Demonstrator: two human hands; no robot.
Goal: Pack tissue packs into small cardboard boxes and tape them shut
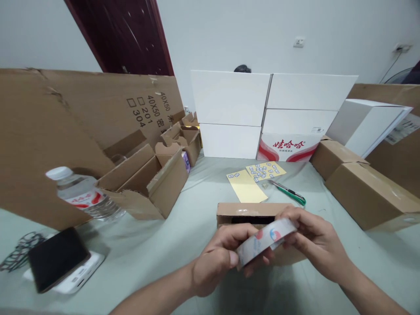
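Note:
A roll of tape (262, 242) with red and blue print is held up at the front centre, tilted up towards the right. My left hand (226, 249) grips its left end, thumb on the near side. At the right end, the fingers of my right hand (310, 238) are closed on the same roll; whether they pinch a loose tape end I cannot tell. Just behind and below the hands sits a cardboard box (251, 209) with a dark gap in its top, partly hidden by them. Beyond it lies a green utility knife (288, 192).
Yellow sheets (247, 187) with small stickers lie past the box. Open cartons (147, 183) and a tilted water bottle (88, 197) stand left, near a phone (59, 258). Closed boxes (370, 192) line the right; white panels (229, 98) rise at the back, a person's head top (243, 68) behind.

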